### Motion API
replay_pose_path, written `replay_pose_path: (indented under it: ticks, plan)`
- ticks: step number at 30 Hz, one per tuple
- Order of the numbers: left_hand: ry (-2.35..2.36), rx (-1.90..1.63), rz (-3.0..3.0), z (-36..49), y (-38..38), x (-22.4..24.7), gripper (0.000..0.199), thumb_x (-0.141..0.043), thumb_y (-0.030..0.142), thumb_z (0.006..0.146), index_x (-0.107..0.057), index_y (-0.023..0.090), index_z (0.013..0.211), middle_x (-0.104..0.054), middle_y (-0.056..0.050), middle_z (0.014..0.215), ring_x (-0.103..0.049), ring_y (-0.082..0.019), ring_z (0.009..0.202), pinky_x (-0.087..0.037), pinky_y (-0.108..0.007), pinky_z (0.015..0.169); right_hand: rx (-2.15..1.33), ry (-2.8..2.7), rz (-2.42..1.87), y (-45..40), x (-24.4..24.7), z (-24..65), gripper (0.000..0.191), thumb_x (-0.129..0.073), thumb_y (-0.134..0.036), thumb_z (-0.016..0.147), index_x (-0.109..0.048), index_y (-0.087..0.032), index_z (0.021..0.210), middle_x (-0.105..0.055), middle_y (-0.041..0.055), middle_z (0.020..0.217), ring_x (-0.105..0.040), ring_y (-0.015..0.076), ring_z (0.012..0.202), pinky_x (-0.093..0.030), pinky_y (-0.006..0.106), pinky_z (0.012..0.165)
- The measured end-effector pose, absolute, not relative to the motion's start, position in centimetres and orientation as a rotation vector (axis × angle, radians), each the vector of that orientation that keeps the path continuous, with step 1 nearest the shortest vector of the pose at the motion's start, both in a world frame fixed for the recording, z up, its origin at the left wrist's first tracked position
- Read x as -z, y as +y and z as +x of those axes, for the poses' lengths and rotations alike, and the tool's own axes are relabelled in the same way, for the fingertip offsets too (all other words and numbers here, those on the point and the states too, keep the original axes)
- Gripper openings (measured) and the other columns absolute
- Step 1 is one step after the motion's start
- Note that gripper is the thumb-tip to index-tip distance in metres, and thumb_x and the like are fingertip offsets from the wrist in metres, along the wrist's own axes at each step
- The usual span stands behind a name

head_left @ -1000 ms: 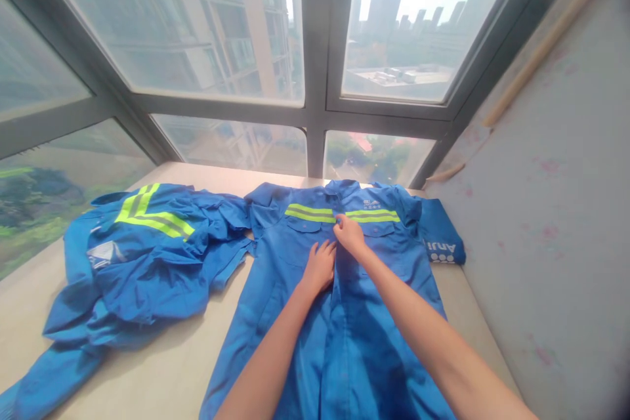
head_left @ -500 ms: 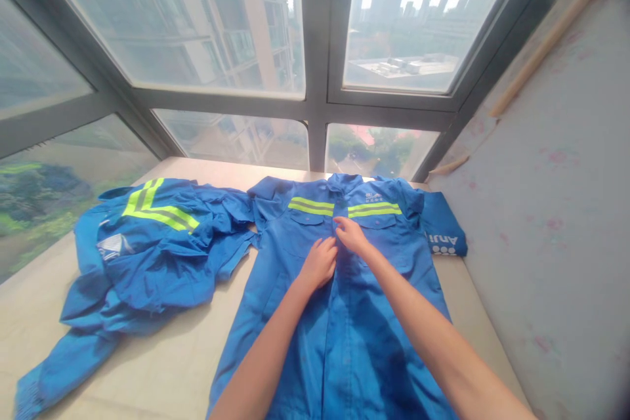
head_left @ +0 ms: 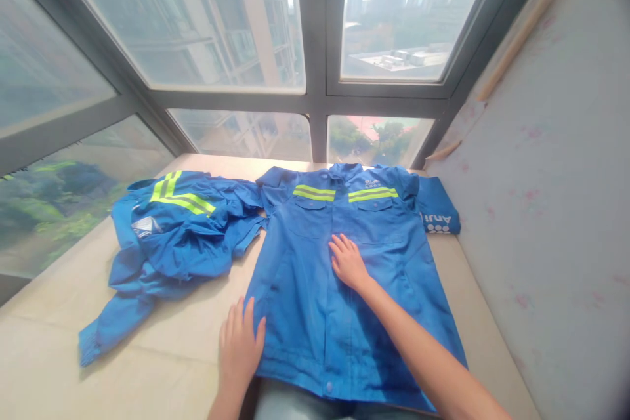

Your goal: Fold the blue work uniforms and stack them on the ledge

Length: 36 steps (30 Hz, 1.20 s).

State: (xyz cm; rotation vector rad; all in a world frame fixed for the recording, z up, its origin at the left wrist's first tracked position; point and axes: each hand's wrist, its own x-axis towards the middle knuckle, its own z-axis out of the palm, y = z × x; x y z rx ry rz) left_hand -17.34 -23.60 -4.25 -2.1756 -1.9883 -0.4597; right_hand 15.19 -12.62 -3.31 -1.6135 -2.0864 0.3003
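Observation:
A blue work jacket [head_left: 300, 289] with yellow-and-grey reflective strips lies spread flat, front side up, its collar toward the window. My right hand [head_left: 348, 261] rests on the jacket's front placket below the chest strips, fingers stretched out. Beside the jacket's lower left edge is my left hand [head_left: 241, 341], fingers spread, its thumb side at the cloth. Neither hand grips anything. To the left lies a second blue jacket [head_left: 182, 243], crumpled, with a yellow reflective strip and one sleeve reaching toward me.
Both garments lie on a pale ledge [head_left: 167, 367] below grey-framed windows [head_left: 317, 46]. At the right, a folded blue cloth with white lettering [head_left: 438, 207] sits partly behind the spread jacket. A wallpapered wall [head_left: 551, 210] bounds the right side.
My left hand has moved from the placket down and left to the jacket's side edge, fingers opening. My right hand has slid slightly down the placket and flattened. The view has shifted.

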Motion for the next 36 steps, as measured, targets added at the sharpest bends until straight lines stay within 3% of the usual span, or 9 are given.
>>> replay_pose_path:
  ticks: [6,10,14,17,19,22,26,32,36]
  plan:
    - [-2.013,0.544,-2.193,-18.7,-26.5,3.5,0.041,-0.04,0.038,0.095,-0.06,0.014,0.122,-0.06,-0.02,0.127,-0.06,-0.033,0.115,-0.049,-0.046,0.097,-0.261,-1.986,-1.613,-17.3,2.4,16.6,0.048,-0.05,-0.022,0.09,-0.056,-0.019,0.137,-0.054,0.013,0.145,-0.045,0.0281,0.138,-0.041,0.049,0.112]
    - [-2.285,0.601,-2.106,-18.6,-27.0,1.9,0.049,-0.039,0.053,0.092,-0.061,0.014,0.112,-0.064,-0.019,0.112,-0.063,-0.032,0.105,-0.05,-0.045,0.093,-0.213,-1.815,-1.646,-23.9,3.5,20.8,0.042,-0.043,-0.023,0.094,-0.057,-0.018,0.134,-0.058,0.0133,0.138,-0.052,0.0261,0.13,-0.046,0.048,0.108]
    - [-2.906,0.467,-1.889,-19.2,-25.7,0.3,0.061,-0.043,0.073,0.081,-0.057,0.019,0.105,-0.068,-0.014,0.098,-0.067,-0.034,0.092,-0.053,-0.044,0.078,-0.123,-1.514,-1.819,-31.2,5.3,27.3,0.041,-0.044,-0.035,0.096,-0.059,-0.017,0.129,-0.062,0.0147,0.132,-0.056,0.0276,0.124,-0.044,0.05,0.108]
    - [-3.066,0.313,-1.976,-20.0,-23.8,-0.6,0.052,-0.052,0.073,0.073,-0.058,0.022,0.085,-0.068,-0.008,0.08,-0.068,-0.035,0.082,-0.052,-0.043,0.073,-0.144,-1.187,-2.06,-35.7,6.0,31.4,0.052,-0.045,-0.049,0.091,-0.061,-0.013,0.124,-0.065,0.0187,0.125,-0.06,0.0315,0.118,-0.046,0.05,0.104]
    - [-3.108,0.502,-2.049,-20.6,-22.9,-1.0,0.048,-0.061,0.069,0.066,-0.058,0.022,0.076,-0.068,-0.006,0.075,-0.068,-0.034,0.083,-0.053,-0.041,0.073,-0.318,-0.977,-2.189,-37.7,6.2,33.2,0.059,-0.045,-0.058,0.087,-0.063,-0.013,0.12,-0.069,0.0182,0.116,-0.066,0.0309,0.106,-0.052,0.045,0.095]
    - [-3.289,1.019,-1.955,-21.1,-22.7,-2.0,0.05,-0.072,0.064,0.058,-0.062,0.02,0.078,-0.07,-0.005,0.076,-0.069,-0.031,0.086,-0.055,-0.037,0.071,-0.656,-0.828,-2.227,-39.1,6.0,34.2,0.061,-0.047,-0.063,0.081,-0.066,-0.016,0.115,-0.074,0.0132,0.102,-0.071,0.0278,0.095,-0.055,0.037,0.084]
    - [-3.561,1.534,-1.549,-21.0,-24.1,-3.4,0.054,-0.08,0.054,0.054,-0.066,0.018,0.092,-0.074,-0.006,0.088,-0.071,-0.026,0.085,-0.057,-0.036,0.073,-0.871,-0.935,-2.159,-38.8,4.9,34.0,0.053,-0.057,-0.058,0.074,-0.07,-0.017,0.104,-0.076,0.01,0.093,-0.071,0.0286,0.092,-0.054,0.037,0.084]
    - [-3.587,1.381,-1.743,-21.0,-25.6,-3.2,0.058,-0.078,0.056,0.055,-0.069,0.019,0.098,-0.075,-0.008,0.101,-0.071,-0.026,0.095,-0.058,-0.033,0.075,-0.782,-0.985,-2.106,-38.1,3.0,33.4,0.043,-0.052,-0.058,0.077,-0.07,-0.02,0.087,-0.076,0.0093,0.089,-0.071,0.0293,0.085,-0.054,0.036,0.075]
    - [-3.354,1.211,-1.857,-21.7,-25.3,-1.2,0.052,-0.073,0.055,0.052,-0.066,0.019,0.089,-0.074,-0.007,0.087,-0.071,-0.031,0.09,-0.058,-0.038,0.076,-0.666,-0.928,-2.172,-38.6,3.3,32.5,0.044,-0.05,-0.063,0.08,-0.067,-0.023,0.082,-0.074,0.0088,0.081,-0.07,0.0293,0.083,-0.053,0.034,0.071]
